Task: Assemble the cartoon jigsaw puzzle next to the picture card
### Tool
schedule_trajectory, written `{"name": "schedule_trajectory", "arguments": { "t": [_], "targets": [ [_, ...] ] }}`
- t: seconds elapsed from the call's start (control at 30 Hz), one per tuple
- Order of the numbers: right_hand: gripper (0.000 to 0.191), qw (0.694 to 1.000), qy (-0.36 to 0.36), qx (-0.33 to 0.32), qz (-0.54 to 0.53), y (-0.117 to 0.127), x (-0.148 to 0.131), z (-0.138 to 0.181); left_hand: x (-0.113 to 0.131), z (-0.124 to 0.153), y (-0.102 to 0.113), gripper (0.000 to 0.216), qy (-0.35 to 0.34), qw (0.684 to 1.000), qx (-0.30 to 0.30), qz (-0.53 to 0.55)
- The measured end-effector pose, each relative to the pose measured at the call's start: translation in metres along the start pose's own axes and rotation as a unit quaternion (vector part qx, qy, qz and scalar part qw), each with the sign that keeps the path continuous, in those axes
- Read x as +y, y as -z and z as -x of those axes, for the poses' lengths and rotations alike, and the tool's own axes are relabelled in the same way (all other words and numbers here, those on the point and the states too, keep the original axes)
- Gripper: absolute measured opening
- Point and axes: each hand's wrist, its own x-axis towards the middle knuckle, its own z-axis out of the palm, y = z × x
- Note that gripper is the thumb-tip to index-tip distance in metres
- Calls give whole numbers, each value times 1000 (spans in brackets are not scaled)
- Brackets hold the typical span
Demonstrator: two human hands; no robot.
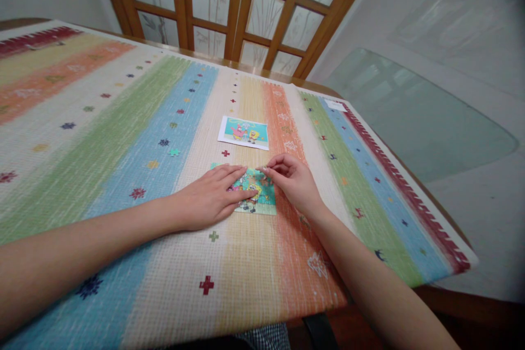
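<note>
A small jigsaw puzzle (268, 206) with cartoon figures on a teal ground lies on the striped tablecloth. Across its left side rests my left hand (211, 197), flat with fingers spread, hiding that part of the picture. At the puzzle's upper edge my right hand (293, 178) pinches a small puzzle piece (262, 169) between thumb and forefinger; its print is too small to make out. One loose teal puzzle piece (174, 152) lies off to the left. Beyond the puzzle is a printed cartoon picture (246, 132) with a white border.
The striped tablecloth (172, 290) covers the large table, whose near edge runs just below my forearms. A white paper slip (335, 105) lies at the far right. Wood-framed glass doors (229, 11) stand behind the table, and a pale wall is on the right.
</note>
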Motion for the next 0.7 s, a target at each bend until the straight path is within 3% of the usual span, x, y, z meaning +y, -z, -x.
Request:
{"name": "schedule_trajectory", "arguments": {
  "t": [0.17, 0.37, 0.7],
  "targets": [
    [32, 1000, 17, -15, -17, -2, 1, 2, 0, 0, 0, 43, 2, 1000, -10, -10],
    [22, 999, -10, -26, -24, -4, 1, 2, 0, 0, 1, 42, 4, 1000, -10, -10],
    [38, 997, -63, -1, -53, -4, -9, 5, -1, 0, 0, 42, -2, 1000, -9, -17]
  ]
}}
